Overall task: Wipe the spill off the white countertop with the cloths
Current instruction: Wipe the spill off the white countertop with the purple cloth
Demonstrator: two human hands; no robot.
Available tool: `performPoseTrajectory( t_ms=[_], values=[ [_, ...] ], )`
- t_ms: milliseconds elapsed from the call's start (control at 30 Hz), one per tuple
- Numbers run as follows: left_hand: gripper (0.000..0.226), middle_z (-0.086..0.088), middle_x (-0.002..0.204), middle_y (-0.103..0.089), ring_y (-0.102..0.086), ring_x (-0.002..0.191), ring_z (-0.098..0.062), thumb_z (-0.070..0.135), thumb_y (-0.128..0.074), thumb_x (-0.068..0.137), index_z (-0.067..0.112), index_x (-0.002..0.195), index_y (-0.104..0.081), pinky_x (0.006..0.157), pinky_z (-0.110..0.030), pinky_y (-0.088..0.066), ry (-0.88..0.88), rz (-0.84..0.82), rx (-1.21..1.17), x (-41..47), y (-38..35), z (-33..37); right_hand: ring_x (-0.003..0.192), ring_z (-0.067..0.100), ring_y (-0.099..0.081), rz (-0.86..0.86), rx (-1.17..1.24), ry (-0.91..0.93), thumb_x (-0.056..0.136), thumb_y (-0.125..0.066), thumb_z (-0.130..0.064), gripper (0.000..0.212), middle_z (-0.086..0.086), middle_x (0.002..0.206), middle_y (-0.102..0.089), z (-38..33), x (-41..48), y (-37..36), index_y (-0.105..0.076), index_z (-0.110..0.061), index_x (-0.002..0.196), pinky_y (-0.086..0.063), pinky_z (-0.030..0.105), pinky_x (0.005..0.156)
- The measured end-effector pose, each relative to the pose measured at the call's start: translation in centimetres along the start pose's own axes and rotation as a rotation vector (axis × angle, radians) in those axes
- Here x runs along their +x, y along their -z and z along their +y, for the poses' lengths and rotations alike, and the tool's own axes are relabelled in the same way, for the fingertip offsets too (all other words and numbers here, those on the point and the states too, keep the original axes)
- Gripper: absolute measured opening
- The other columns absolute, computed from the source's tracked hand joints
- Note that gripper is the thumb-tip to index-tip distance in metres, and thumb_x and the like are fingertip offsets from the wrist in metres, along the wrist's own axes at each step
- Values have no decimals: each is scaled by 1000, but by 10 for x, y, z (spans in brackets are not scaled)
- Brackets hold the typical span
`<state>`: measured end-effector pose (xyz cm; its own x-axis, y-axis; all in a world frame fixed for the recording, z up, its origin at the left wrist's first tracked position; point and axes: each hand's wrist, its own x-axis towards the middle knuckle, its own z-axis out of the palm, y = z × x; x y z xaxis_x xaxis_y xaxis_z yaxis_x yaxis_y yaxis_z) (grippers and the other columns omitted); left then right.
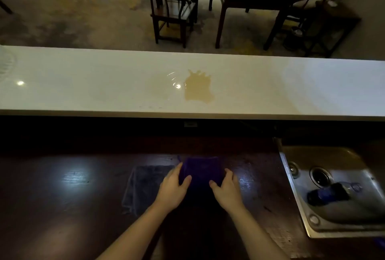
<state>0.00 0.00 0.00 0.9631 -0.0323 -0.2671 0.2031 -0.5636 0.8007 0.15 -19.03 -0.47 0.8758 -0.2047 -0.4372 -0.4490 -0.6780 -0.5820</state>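
Observation:
A tan spill (198, 89) lies on the raised white countertop (83, 84), a little right of its middle, with a thinner wet film spreading left of it. Below, on the dark wooden counter (62, 207), a folded purple cloth (201, 173) lies flat. My left hand (173, 189) grips its left edge and my right hand (226, 190) grips its right edge, thumbs on top. A second, dark grey cloth (143, 186) lies flat just left of the purple one, partly under my left hand.
A steel sink (341, 197) is set into the dark counter at the right, with a dark bottle (331, 194) lying in it. Beyond the white countertop stand wooden chairs (173, 9) and a dark table (250, 3) on the floor.

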Motion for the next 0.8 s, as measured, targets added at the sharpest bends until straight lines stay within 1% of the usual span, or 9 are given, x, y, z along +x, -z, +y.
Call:
performPoseTrajectory(
  t_ms=[67, 200, 300, 333, 467, 533, 633, 733, 800],
  values=[
    [38, 10, 113, -61, -63, 109, -14, 33, -59, 93, 32, 130, -52, 85, -24, -48, 46, -24, -24, 4, -3, 1, 130, 33, -53, -35, 132, -85, 92, -70, -35, 79, 17, 150, -42, -1, 6, -1, -27, -8, 152, -48, 42, 106],
    [27, -3, 106, -67, -66, 99, -21, 23, -67, 87, 21, 113, -58, 88, -41, -57, 238, -37, -26, 13, -10, 5, 118, 31, -62, -85, 270, -213, 90, -73, -35, 77, 16, 138, -57, 0, 18, -4, -32, -6, 149, -53, 38, 95],
    [27, 3, 95, -66, -64, 83, -14, 23, -71, 84, 23, 103, -53, 70, -29, -53, 336, -15, 4, 21, -13, 7, 97, 21, -66, -122, 414, -260, 88, -77, -39, 69, 7, 116, -64, -3, 21, -6, -42, -7, 139, -55, 28, 70],
    [28, 4, 93, -65, -62, 80, -13, 23, -72, 84, 21, 104, -54, 66, -26, -50, 367, -7, 5, 23, -15, 7, 94, 20, -67, -130, 441, -262, 87, -78, -39, 64, 6, 113, -66, -3, 22, -7, -47, -6, 133, -55, 27, 68],
    [28, 4, 90, -58, -61, 83, -18, 19, -70, 86, 22, 101, -46, 75, -35, -55, 478, 21, -16, 25, -22, 8, 93, 25, -74, -193, 544, -259, 89, -78, -29, 40, 9, 105, -76, -4, 24, -13, -66, -8, 121, -62, 42, 85],
    [24, 7, 86, -57, -63, 85, -18, 16, -64, 89, 22, 103, -46, 80, -38, -58, 483, 12, -56, 25, -22, 7, 91, 24, -75, -217, 595, -254, 92, -74, -25, 30, 7, 100, -78, -5, 22, -12, -69, -12, 118, -63, 41, 83],
    [25, 3, 93, -63, -67, 88, -18, 11, -59, 92, 20, 113, -48, 81, -40, -59, 422, -9, -191, 21, -14, 10, 80, 13, -73, -175, 663, -212, 95, -71, -22, 11, 1, 90, -76, -11, 15, -2, -69, -29, 103, -59, 22, 65],
    [29, 1, 106, -67, -69, 91, -14, 13, -57, 95, 24, 119, -47, 73, -31, -59, 344, 8, -308, 12, 0, 18, 83, 13, -78, -169, 758, -148, 96, -69, -17, 13, 1, 97, -81, -21, 5, 14, -72, -27, 104, -60, 27, 67],
    [30, 3, 105, -70, -70, 89, -9, 14, -59, 94, 24, 121, -50, 69, -25, -58, 274, 50, -344, 7, 10, 24, 84, 12, -78, -184, 834, -114, 96, -67, -13, 17, -4, 95, -82, -30, -4, 25, -73, -24, 107, -61, 27, 64]
  ],
)
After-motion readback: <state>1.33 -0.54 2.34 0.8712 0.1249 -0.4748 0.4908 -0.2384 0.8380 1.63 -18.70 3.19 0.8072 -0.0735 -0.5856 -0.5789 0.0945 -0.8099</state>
